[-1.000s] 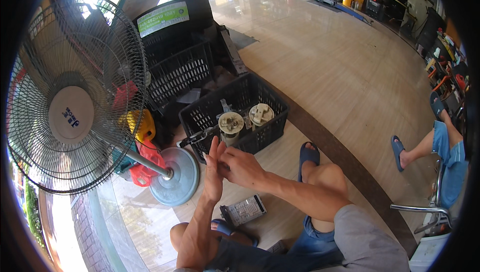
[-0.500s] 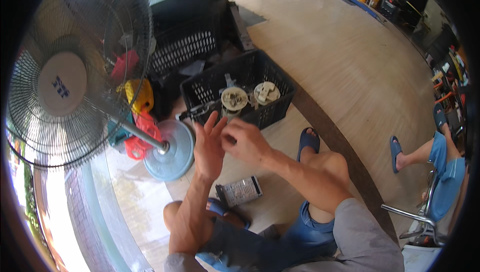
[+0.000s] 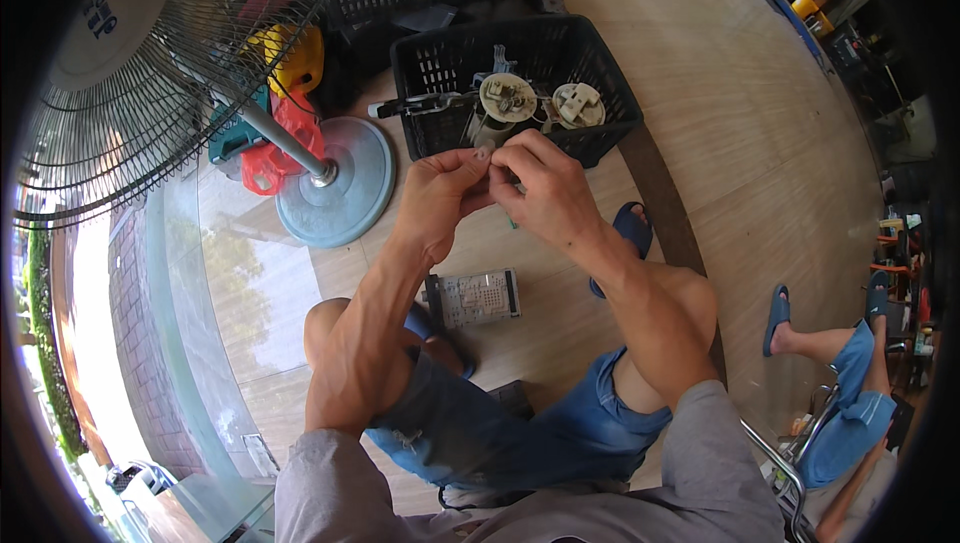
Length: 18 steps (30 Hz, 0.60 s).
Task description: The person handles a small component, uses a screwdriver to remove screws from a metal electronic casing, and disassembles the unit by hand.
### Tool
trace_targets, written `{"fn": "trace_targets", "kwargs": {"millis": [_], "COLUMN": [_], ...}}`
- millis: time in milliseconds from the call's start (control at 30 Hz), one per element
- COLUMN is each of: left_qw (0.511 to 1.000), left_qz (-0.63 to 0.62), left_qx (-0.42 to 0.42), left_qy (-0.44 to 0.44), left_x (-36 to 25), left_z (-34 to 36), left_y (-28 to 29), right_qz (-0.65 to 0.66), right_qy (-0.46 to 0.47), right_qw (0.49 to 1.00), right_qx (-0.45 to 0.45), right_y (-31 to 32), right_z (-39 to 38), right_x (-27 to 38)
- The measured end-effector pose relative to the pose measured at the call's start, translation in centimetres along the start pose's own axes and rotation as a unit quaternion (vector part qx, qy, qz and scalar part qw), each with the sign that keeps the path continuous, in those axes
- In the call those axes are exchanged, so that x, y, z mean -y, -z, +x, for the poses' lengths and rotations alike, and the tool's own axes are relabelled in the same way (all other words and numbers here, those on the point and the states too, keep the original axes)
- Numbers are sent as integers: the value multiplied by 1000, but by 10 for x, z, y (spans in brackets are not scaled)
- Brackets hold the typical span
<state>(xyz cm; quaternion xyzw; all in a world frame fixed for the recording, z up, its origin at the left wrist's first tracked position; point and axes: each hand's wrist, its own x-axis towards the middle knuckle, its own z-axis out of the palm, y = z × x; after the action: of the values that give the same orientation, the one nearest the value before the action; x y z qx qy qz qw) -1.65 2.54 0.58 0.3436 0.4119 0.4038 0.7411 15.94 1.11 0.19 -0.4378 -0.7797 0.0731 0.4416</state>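
Observation:
My left hand (image 3: 440, 195) and my right hand (image 3: 545, 183) meet in front of me, just this side of a black plastic crate (image 3: 435, 68). Both have thumb and fingers pinched, the fingertips almost touching. Whatever lies between them is too small to make out. Inside the crate, two cream round-topped parts sit side by side, a left one (image 3: 508, 98) and a right one (image 3: 578, 106). On the floor below my hands lies a flat, silvery rectangular case with a dark edge (image 3: 480, 298), between my feet.
A standing fan (image 3: 110, 23) rises at the left on a round pale-blue base (image 3: 345, 193). Red (image 3: 290, 148) and yellow plastic things (image 3: 295, 58) crowd its pole. At the right, another person's leg (image 3: 820, 343) reaches in beside a chrome metal frame (image 3: 790, 473).
My view has tipped down, so the crate and fan sit higher. My left hand, fingers raised before, is now pinched against my right fingertips.

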Motion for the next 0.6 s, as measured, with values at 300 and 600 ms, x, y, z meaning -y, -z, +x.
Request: {"fn": "trace_targets", "kwargs": {"millis": [300, 600], "left_qw": [996, 973], "left_qz": [-92, -226], "left_qx": [1, 30], "left_qy": [-4, -45], "left_x": [6, 4], "left_z": [6, 11], "left_y": [9, 13], "right_qz": [87, 262], "right_qy": [-90, -318], "right_qw": [992, 911], "right_qx": [-16, -16], "right_y": [-1, 64], "right_z": [8, 29], "right_x": [10, 3]}}
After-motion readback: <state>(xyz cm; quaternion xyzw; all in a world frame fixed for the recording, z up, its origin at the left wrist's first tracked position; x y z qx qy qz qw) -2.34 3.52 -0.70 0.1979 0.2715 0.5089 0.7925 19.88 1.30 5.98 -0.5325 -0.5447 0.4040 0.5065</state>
